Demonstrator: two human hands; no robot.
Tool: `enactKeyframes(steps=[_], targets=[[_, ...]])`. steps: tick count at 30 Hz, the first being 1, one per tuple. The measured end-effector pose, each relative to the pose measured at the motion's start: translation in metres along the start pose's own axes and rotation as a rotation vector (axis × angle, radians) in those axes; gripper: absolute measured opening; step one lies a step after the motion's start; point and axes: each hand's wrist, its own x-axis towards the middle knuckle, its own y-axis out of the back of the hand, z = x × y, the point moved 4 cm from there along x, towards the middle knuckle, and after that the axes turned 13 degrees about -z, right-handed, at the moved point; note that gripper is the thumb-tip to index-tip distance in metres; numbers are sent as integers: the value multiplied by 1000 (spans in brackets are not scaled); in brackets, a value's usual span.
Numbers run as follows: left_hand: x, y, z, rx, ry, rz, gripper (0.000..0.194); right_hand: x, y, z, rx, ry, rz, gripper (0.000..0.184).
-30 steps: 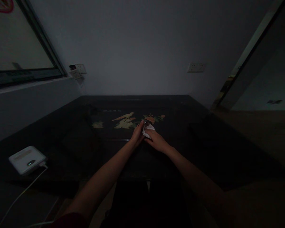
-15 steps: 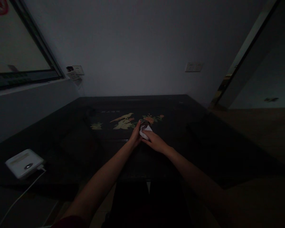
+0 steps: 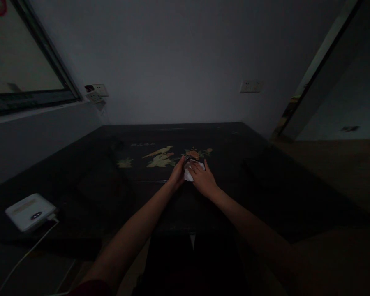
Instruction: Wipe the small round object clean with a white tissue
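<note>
In dim light both my hands meet near the middle of a dark table [image 3: 249, 139]. My left hand [image 3: 177, 174] is curled round a small dark object [image 3: 188, 159] whose shiny top shows above the fingers. My right hand [image 3: 203, 179] presses a crumpled white tissue [image 3: 189, 172] against that object, fingers closed over it. The object itself is mostly hidden and too dark to name. Just behind the hands the tabletop carries an inlaid picture of birds and flowers [image 3: 163, 156].
A white box-like device [image 3: 29, 211] with a white cable [image 3: 27, 253] lies at the table's left front edge. Wall sockets [image 3: 95, 92] sit in the left corner, a switch plate [image 3: 250, 86] on the back wall. A window is at left, a doorway at right.
My right hand has shifted slightly up and over the object, and the tissue now shows more between the two hands. The left hand has stayed in place.
</note>
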Motion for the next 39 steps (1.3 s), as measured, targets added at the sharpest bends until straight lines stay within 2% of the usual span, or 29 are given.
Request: enactKeyframes(steps=[4,11,15,21,29,32,39], targets=[[0,-2,0,-32,11,-14,38,0,-2,1,2,1,19,45],[-1,2,0,-15,-3,45,32,0,-2,3,118,-6,-14,49],[-2,0,1,4,-11,37,32,1,-5,6,286,-11,-24,52],[-3,-2,2,-17,-9,41,34,5,-14,8,602,69,11,44],[-5,0,3,7,30,63,41,8,-18,4,930,144,4,58],[-6,0,4,11,39,65,41,8,-19,5,914,140,-4,54],[-7,-2,3,-5,32,57,37,7,-20,9,701,113,2,51]])
